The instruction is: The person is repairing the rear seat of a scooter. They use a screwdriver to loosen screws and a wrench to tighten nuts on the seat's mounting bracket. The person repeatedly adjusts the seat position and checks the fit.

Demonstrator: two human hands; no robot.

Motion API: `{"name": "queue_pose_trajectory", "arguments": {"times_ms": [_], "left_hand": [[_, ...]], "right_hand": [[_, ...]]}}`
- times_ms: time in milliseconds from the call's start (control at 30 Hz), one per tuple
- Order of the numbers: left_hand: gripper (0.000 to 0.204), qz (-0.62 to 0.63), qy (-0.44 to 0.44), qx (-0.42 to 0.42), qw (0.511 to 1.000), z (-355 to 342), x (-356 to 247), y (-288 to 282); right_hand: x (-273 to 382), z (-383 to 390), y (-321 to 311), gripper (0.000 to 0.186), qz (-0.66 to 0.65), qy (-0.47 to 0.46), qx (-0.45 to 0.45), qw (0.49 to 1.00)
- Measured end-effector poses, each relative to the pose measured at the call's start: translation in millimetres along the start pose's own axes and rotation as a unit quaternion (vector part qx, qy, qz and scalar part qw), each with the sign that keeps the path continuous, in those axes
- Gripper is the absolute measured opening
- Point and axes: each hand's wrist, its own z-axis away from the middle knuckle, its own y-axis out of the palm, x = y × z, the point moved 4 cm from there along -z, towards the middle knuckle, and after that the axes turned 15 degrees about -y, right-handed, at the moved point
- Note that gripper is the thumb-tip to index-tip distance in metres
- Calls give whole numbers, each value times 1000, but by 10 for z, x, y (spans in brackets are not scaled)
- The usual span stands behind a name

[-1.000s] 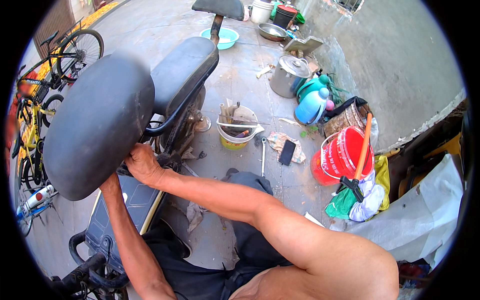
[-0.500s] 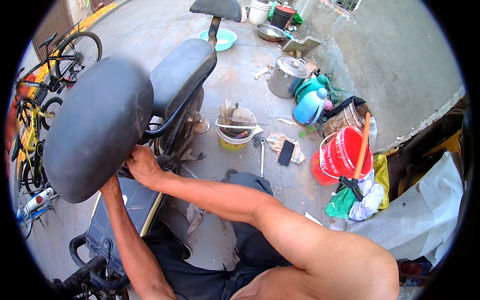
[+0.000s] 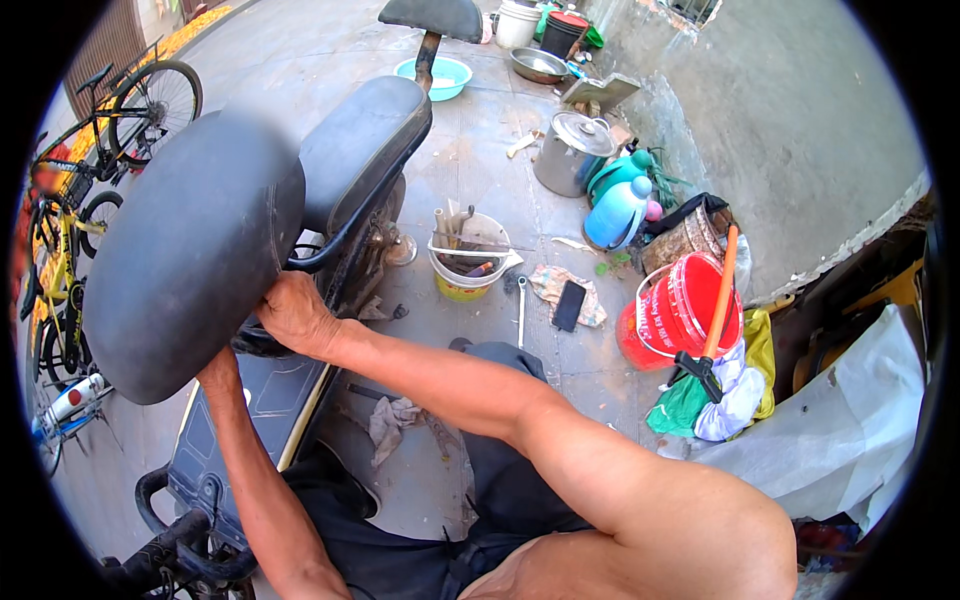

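Note:
A black padded scooter seat (image 3: 190, 250) is tilted up in front of me on the left, its broad face toward me. My right hand (image 3: 300, 315) is at the seat's right lower edge, fingers curled in under it; what they close on is hidden. My left hand (image 3: 220, 372) reaches up to the seat's bottom edge, and its fingers disappear behind the padding. Below the hands lies the scooter's dark footboard (image 3: 260, 400). A second black seat (image 3: 365, 140) is behind the tilted one, with a backrest pad (image 3: 432, 18) on a post farther back.
To the right on the floor are a tool bucket (image 3: 468, 285), a wrench (image 3: 521, 312), a phone (image 3: 569, 305) on a cloth, a red bucket (image 3: 655, 325) and a blue jug (image 3: 618, 215). A grey rag (image 3: 390, 425) lies beside the footboard. Bicycles (image 3: 70, 250) stand at the left.
My right hand has shifted slightly up and to the right along the seat's edge. More of the grey rag shows below my right forearm. The left hand stays almost in place.

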Motion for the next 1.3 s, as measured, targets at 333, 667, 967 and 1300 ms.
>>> {"name": "queue_pose_trajectory", "arguments": {"times_ms": [333,667,967,1300], "left_hand": [[41,-135,58,-54,988,-15,-104,-1],[46,-110,109,-79,985,-73,189,67],[53,-420,209,-128,874,-70,385,174],[65,-419,247,-183,855,9,337,221]], "right_hand": [[-53,-68,-60,11,-29,-2,15,999],[-42,-90,-48,14,-100,1,28,995],[54,-116,-231,16,-81,-1,110,991],[-193,121,-448,22,-88,132,234,959]]}}
